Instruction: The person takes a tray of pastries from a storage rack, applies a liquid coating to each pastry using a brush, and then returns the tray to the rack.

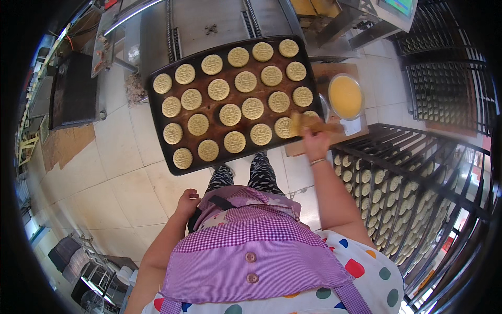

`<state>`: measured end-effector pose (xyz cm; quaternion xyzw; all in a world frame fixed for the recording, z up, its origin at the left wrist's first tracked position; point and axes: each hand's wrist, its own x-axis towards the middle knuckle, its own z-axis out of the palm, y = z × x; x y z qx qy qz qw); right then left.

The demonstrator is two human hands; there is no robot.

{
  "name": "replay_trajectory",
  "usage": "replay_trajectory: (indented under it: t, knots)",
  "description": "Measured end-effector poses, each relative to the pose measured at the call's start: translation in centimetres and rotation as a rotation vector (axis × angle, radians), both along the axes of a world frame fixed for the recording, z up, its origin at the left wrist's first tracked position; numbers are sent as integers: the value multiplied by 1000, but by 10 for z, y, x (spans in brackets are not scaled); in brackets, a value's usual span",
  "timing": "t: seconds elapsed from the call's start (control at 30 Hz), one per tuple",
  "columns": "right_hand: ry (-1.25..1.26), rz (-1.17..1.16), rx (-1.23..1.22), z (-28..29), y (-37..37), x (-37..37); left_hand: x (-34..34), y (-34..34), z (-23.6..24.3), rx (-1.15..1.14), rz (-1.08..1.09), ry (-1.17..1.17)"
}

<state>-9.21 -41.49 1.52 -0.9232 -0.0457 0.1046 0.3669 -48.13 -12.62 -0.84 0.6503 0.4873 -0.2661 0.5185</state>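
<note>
A wide dark baking tray (212, 109) holds rows of round, pale mooncakes (252, 108) stamped with a raised pattern. Over the tray's right edge my right hand (316, 142) grips a flat wooden pastry brush (330, 127), smeared by motion. Its bristle end is over the mooncakes at the lower right corner and partly hides them; whether it touches them I cannot tell. Right of the tray stands a clear bowl (345, 97) of yellow liquid that looks like beaten egg. Beside my apron my left hand (189, 201) hangs low, fingers curled, apparently with nothing in them.
At the right, a black metal rack (418, 172) carries more trays of mooncakes, with another rack (442, 86) behind it. The tray lies against a metal machine (209, 23) with chains. Brown cardboard (334, 70) lies under the bowl. A dark panel (75, 89) stands at the left.
</note>
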Motion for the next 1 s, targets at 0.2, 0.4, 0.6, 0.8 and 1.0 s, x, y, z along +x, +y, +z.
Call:
replay_trajectory:
  t: [0.2, 0.4, 0.6, 0.8, 1.0]
  knots:
    - [49, -63, 167, 8, -60, 44, 37, -39, -1, -38, -7, 30]
    - [131, 162, 252, 18, -41, 44, 91, -73, 6, -56, 76, -25]
    - [440, 498, 409, 29, -31, 58, 106, -101, 2, -50, 153, -14]
    - [-101, 927, 143, 14, 91, 153, 84, -109, 8, -10, 338, 42]
    - [-219, 850, -127, 26, 178, 226, 75, -105, 14, 18, 460, 60]
